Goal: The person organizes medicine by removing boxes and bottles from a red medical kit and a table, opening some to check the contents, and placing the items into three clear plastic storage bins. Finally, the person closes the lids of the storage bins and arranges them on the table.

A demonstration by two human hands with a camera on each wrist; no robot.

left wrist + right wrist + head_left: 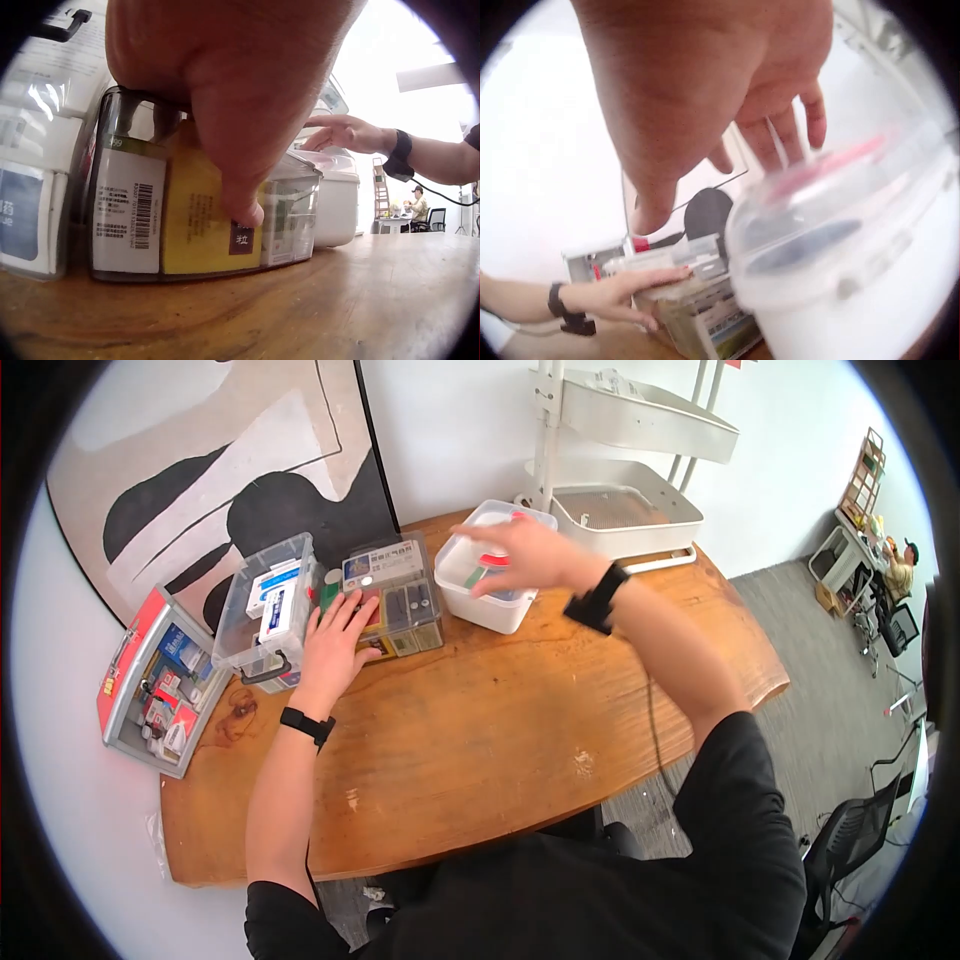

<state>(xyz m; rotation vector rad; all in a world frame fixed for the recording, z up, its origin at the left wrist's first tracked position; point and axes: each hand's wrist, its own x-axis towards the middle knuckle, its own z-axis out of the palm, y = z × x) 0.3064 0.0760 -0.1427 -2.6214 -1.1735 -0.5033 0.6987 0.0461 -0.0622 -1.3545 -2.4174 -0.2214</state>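
Observation:
The left hand (336, 650) rests with spread fingers on a dark clear box (412, 622) packed with cartons; in the left wrist view its thumb lies against the box's side by a yellow carton (202, 217). Above a white tub (487, 608) with a clear lid and red handle parts, the right hand (535, 555) hovers with fingers extended, holding nothing. In the right wrist view the right hand (712, 82) is over the blurred tub (802, 322); whether it touches the lid cannot be told.
Left of the dark box stands a clear bin (235, 622) with cartons, then an open red and grey case (120, 705) of small packages. A white tiered cart (625, 540) stands behind the table (480, 740). A cable (652, 730) hangs from the right wrist. A person sits far off at right.

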